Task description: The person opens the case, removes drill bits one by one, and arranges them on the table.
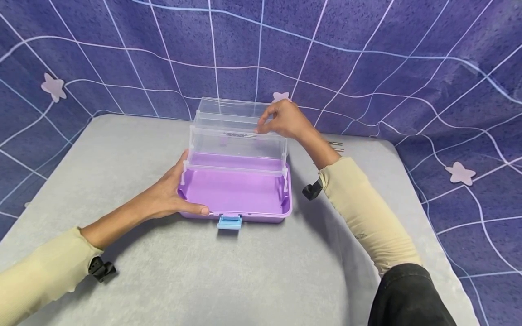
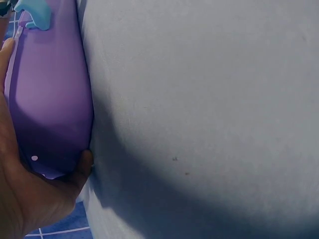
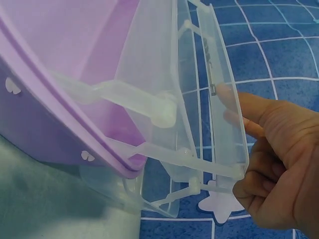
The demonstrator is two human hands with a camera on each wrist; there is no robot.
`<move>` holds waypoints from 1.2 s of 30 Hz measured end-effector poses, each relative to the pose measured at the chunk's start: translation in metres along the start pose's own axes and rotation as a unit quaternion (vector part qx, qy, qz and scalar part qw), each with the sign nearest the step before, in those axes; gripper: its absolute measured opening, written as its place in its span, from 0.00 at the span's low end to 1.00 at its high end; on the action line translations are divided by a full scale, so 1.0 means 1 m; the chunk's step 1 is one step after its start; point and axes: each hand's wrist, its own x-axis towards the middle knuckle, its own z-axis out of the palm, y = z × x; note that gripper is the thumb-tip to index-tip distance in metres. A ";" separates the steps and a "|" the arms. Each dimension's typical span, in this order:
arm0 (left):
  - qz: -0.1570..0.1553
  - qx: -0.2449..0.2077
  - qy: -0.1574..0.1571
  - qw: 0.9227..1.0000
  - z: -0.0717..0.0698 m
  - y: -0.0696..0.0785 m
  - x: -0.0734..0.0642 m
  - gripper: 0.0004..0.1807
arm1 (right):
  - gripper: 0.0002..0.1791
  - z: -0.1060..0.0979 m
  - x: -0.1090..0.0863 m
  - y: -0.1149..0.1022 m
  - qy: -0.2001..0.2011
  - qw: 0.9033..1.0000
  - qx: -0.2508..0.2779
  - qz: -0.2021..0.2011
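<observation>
A purple storage box point(image 1: 236, 190) stands with its clear tiered trays point(image 1: 236, 145) raised toward the back and its light-blue latch point(image 1: 229, 222) hanging at the front. My left hand point(image 1: 167, 192) grips the box's left end, thumb along the front rim; the left wrist view shows fingers round that end. In the upper tray lie small dark metal pieces point(image 1: 240, 134). Over that tray's right part, my right hand point(image 1: 285, 118) has thumb and index tips together, right at a metal piece point(image 3: 213, 89); I cannot tell whether they pinch it.
Thin metal pieces point(image 1: 336, 146) lie on the grey-covered table point(image 1: 204, 280), behind the right forearm. A purple gridded cloth point(image 1: 346, 54) with star shapes hangs behind and beside the table. Black wrist mounts point(image 1: 313, 190) stick out from both sleeves.
</observation>
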 end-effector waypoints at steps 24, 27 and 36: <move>-0.006 -0.007 0.000 1.000 -0.001 0.001 0.000 0.91 | 0.10 -0.002 0.002 -0.010 -0.051 0.997 -0.049 0.009; -0.007 -0.006 0.000 1.000 -0.001 0.001 0.000 0.91 | 0.08 -0.001 0.003 -0.008 -0.049 0.998 -0.051 -0.004; -0.020 0.005 -0.005 1.000 -0.001 0.001 -0.001 0.93 | 0.07 -0.005 0.000 0.003 -0.059 0.997 -0.005 -0.056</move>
